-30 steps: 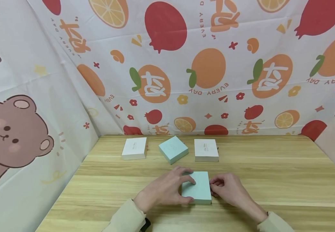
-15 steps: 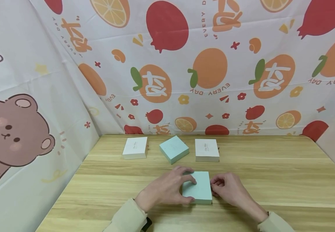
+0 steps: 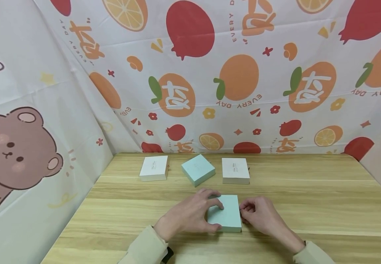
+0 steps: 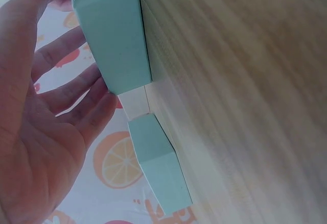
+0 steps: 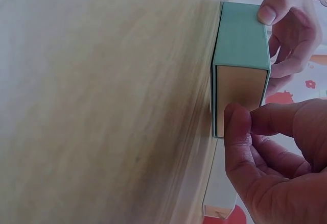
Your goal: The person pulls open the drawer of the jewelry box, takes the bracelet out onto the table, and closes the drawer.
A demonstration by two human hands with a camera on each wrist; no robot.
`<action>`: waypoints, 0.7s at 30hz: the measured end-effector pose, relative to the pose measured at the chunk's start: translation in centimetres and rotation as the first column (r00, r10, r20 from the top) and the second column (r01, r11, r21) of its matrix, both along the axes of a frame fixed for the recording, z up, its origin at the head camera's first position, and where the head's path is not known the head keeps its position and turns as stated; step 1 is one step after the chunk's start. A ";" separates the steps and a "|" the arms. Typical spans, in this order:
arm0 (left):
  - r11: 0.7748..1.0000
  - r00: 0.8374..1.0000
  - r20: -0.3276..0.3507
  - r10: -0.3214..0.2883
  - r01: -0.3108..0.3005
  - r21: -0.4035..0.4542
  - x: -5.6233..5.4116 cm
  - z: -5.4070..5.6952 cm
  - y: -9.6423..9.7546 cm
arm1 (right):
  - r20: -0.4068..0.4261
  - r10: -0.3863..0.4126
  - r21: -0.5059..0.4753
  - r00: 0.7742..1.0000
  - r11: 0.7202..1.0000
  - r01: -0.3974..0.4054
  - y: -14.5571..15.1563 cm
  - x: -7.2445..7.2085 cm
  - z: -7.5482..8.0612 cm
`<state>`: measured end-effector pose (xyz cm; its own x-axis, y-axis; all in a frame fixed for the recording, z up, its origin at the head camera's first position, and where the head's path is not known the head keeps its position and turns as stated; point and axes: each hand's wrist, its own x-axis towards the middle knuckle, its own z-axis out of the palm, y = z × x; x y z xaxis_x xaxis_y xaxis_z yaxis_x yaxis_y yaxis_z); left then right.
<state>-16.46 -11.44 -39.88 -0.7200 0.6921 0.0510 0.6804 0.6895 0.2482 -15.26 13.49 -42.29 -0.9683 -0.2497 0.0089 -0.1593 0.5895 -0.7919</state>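
Note:
A mint-green drawer box (image 3: 228,218) lies flat on the wooden table, near the person. The left hand (image 3: 190,212) grips it from the left, thumb at the near edge and fingers across the top and far edge. In the right wrist view, a pale drawer front (image 5: 242,83) shows within the green sleeve (image 5: 242,35) at the box's right end. There the right hand (image 3: 261,214) pinches with thumb and forefinger against the drawer front; the small part between the fingertips is hidden. The drawer looks flush with the sleeve.
Behind the hands stand a white box (image 3: 154,168) at the left, a turned mint-green box (image 3: 198,170) and another white box (image 3: 235,171). Small tabs stick out from the white boxes' right sides. A printed fruit cloth (image 3: 240,121) hangs behind the table (image 3: 309,205).
The whole head view has shifted very slightly. Both hands and the box keep the same positions.

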 end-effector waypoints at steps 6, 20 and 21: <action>1.000 1.000 -0.003 0.000 0.000 0.004 0.0 0.0 0.0 | -0.010 0.007 0.006 1.000 1.000 -0.007 0.1 0.0 0.0; 1.000 1.000 -0.002 0.009 -0.009 0.005 0.0 -0.1 0.0 | -0.006 -0.033 0.058 0.999 0.998 0.034 0.3 0.0 0.2; 1.000 1.000 0.001 0.011 -0.011 0.006 0.0 -0.1 0.0 | -0.005 -0.033 0.058 0.999 0.998 0.033 0.3 0.0 0.2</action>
